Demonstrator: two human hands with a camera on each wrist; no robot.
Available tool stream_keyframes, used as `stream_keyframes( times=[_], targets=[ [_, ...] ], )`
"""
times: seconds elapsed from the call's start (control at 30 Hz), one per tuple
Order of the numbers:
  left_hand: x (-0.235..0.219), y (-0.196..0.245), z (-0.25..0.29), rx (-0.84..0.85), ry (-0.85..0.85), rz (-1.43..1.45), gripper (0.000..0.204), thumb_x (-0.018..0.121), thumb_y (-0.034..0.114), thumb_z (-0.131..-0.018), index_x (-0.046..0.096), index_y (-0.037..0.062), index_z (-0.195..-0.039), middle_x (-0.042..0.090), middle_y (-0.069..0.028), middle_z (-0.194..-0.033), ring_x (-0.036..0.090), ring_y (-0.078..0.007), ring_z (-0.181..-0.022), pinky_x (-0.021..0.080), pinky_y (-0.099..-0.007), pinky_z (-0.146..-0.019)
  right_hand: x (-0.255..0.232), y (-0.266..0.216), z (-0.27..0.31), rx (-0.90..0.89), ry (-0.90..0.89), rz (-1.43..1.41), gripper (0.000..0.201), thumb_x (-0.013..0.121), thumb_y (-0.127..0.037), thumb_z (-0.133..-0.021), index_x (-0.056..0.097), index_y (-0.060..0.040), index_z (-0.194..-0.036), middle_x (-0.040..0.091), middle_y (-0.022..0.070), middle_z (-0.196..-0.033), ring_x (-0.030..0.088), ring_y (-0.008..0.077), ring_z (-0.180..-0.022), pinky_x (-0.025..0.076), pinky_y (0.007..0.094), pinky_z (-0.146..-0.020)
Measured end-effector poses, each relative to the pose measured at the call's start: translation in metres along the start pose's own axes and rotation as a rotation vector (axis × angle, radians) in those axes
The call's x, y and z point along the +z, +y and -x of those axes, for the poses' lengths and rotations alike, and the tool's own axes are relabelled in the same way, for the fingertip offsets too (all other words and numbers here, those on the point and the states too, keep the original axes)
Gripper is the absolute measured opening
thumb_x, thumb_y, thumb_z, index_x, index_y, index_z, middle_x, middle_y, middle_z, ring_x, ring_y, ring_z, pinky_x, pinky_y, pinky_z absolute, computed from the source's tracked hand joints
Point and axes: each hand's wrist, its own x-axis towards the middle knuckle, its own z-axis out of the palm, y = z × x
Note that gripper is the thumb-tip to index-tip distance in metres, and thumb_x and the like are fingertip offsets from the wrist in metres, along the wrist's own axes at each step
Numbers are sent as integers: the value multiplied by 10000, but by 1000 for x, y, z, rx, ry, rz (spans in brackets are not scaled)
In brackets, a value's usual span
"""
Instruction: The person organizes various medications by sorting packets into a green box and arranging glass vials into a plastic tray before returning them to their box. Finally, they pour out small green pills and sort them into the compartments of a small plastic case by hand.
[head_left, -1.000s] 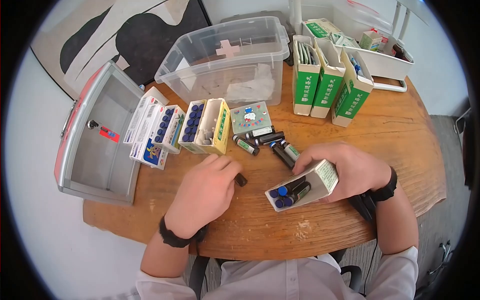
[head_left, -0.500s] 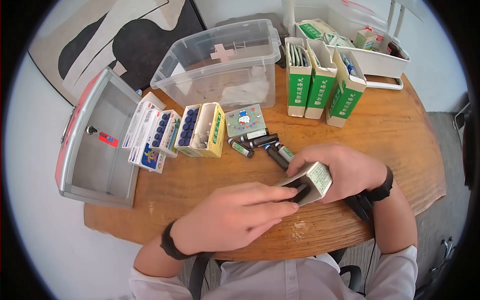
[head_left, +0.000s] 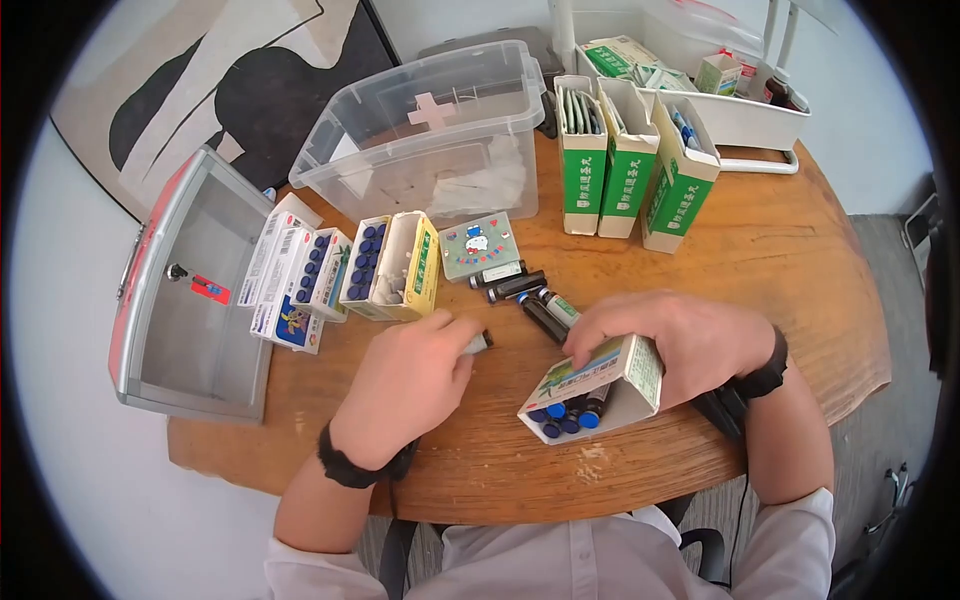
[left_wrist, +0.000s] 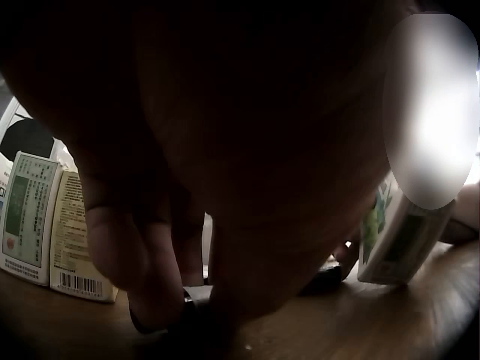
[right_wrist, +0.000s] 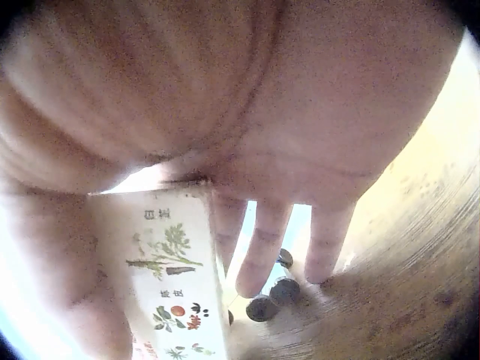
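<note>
In the head view my left hand [head_left: 405, 385] pinches a small dark vial [head_left: 480, 343] with a pale label, close over the table in front of the yellow carton. My right hand [head_left: 690, 345] grips a white carton [head_left: 640, 375] from above and behind, its open end tilted toward my left hand. Several blue-capped vials [head_left: 570, 424] lie inside that carton. Plant drawings show on the carton's side [right_wrist: 169, 262] in the right wrist view. Loose dark vials [head_left: 517, 286] lie on the table beyond the hands, two of them near the right fingers.
A yellow carton [head_left: 425, 265] and white cartons with blue-capped vials stand left, beside a clear-fronted case [head_left: 205, 310]. A patterned tin [head_left: 480, 247], a clear plastic bin [head_left: 420, 170], green-and-white cartons [head_left: 680, 185] and a white tray [head_left: 740, 115] stand behind.
My left hand put the first vial into the carton, came back left and picked up another from near the yellow carton. The carton, still in my right hand, now shows more caps.
</note>
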Motion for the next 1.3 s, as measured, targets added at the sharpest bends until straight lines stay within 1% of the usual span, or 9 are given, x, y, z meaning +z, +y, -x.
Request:
stream_keyframes(
  times=[0.3,0.57,0.63,0.67,0.83,1.0,1.13,1.2,1.3],
  targets=[
    [-30,53,15,377,272,282,346,975,117,-795,852,120,-1118,754,-32,-1017,744,-169,-802,589,-290,-647,5,-7,-4,77,54,4,561,896,-62,-722,716,-53,-1253,768,120,-1137,752,320,-1054,596,399,-937],
    [-21,38,5,418,261,402,276,932,54,-829,835,66,-1087,792,-83,-1086,767,-212,-809,618,-317,-677,6,-6,-2,100,74,13,537,897,-67,-735,718,-54,-1241,772,113,-1123,755,312,-1040,600,395,-921],
    [-20,26,0,241,192,430,211,834,-12,-888,828,50,-1090,796,-110,-1106,768,-255,-819,630,-354,-697,6,-4,-2,74,69,14,539,901,-65,-734,717,-56,-1241,772,108,-1123,756,310,-1042,600,393,-922],
    [-14,19,-8,265,168,335,289,757,-37,-902,806,46,-1175,781,-120,-1182,759,-303,-954,632,-392,-818,5,-2,-2,52,62,15,542,905,-63,-733,716,-57,-1241,772,103,-1122,756,307,-1044,600,391,-923],
    [16,13,-33,409,123,108,442,741,-16,-865,738,41,-1303,727,-139,-1287,672,-340,-1157,563,-427,-1002,3,-4,-3,61,27,10,547,912,-59,-727,716,-60,-1239,770,92,-1138,753,298,-1052,598,388,-932],
    [7,12,-22,271,-53,81,293,783,40,-853,760,31,-1145,666,-127,-998,649,-354,-973,566,-441,-886,5,-2,-1,115,54,-46,544,906,-53,-728,716,-61,-1238,765,91,-1139,748,295,-1036,595,384,-934],
    [-14,5,-8,193,-36,123,282,828,49,-811,790,37,-1089,694,-117,-951,688,-321,-896,584,-405,-821,4,6,-4,4,89,41,533,906,-67,-726,715,-66,-1224,739,127,-1180,711,344,-1130,573,410,-994],
    [-32,9,-1,177,191,302,299,870,34,-760,818,56,-1054,718,-91,-921,716,-259,-811,590,-362,-744,7,10,-3,-64,124,92,532,908,-74,-723,714,-66,-1219,729,140,-1199,694,362,-1169,563,422,-1016],
    [-53,31,6,289,263,326,346,910,29,-726,837,73,-1062,746,-71,-964,727,-203,-798,586,-324,-716,10,11,-3,-35,146,55,539,920,-88,-715,709,-65,-1210,714,154,-1231,667,380,-1222,549,439,-1043]
  ],
)
